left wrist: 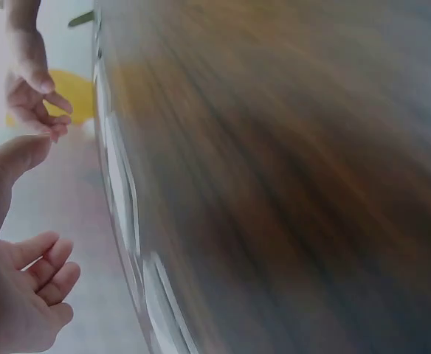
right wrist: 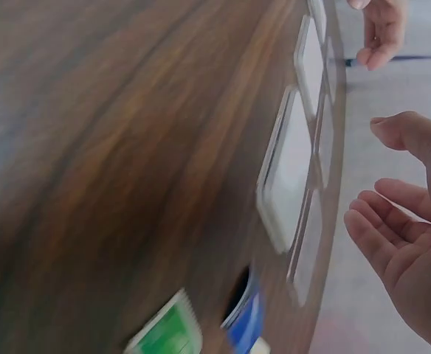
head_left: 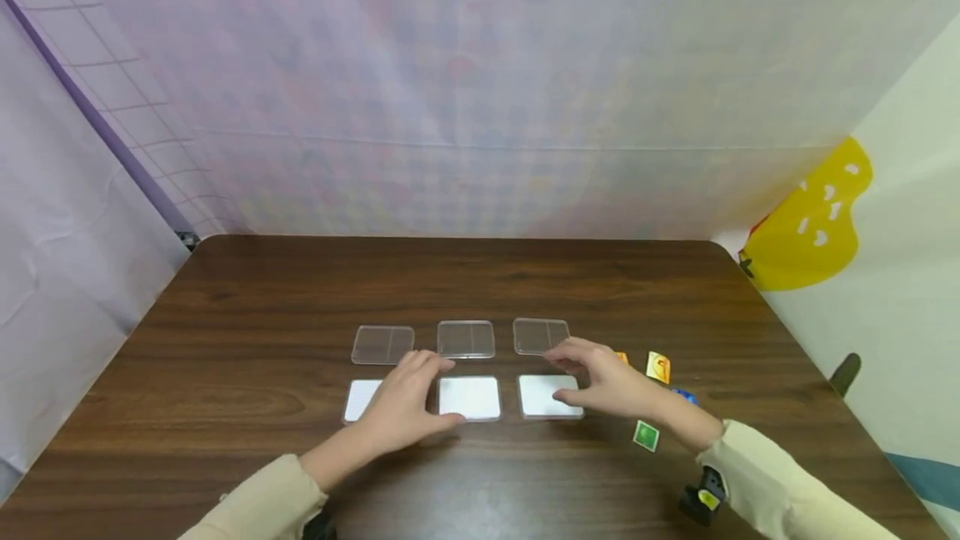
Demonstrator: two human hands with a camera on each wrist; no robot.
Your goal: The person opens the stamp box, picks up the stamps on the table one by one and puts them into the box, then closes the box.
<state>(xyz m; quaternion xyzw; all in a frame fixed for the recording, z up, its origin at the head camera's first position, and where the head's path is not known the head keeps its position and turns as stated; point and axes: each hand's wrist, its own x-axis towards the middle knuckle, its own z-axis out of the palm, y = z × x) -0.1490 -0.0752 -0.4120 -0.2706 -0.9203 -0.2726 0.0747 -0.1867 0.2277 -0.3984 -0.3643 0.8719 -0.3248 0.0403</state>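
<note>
My left hand (head_left: pixel 405 407) hovers with relaxed fingers between the left white rectangular piece (head_left: pixel 362 398), which it partly hides, and the middle white piece (head_left: pixel 468 398). In the left wrist view its thumb and fingers are apart, with nothing between them. Above the right edge of the right white piece (head_left: pixel 540 397), my right hand (head_left: pixel 603 382) is held with fingers loosely bent and nothing in it. Behind these lie a left clear plastic cover (head_left: pixel 378 344), a middle clear cover (head_left: pixel 465 339) and a right clear cover (head_left: pixel 538 335), the last partly behind my right fingertips.
Small coloured pieces lie right of the white ones: a yellow-orange card (head_left: pixel 658 367), a green card (head_left: pixel 646 436), a blue piece (head_left: pixel 685 396) partly behind my right arm and an orange piece (head_left: pixel 622 357). The brown wooden table (head_left: pixel 300 282) meets a patterned curtain (head_left: pixel 450 107) behind.
</note>
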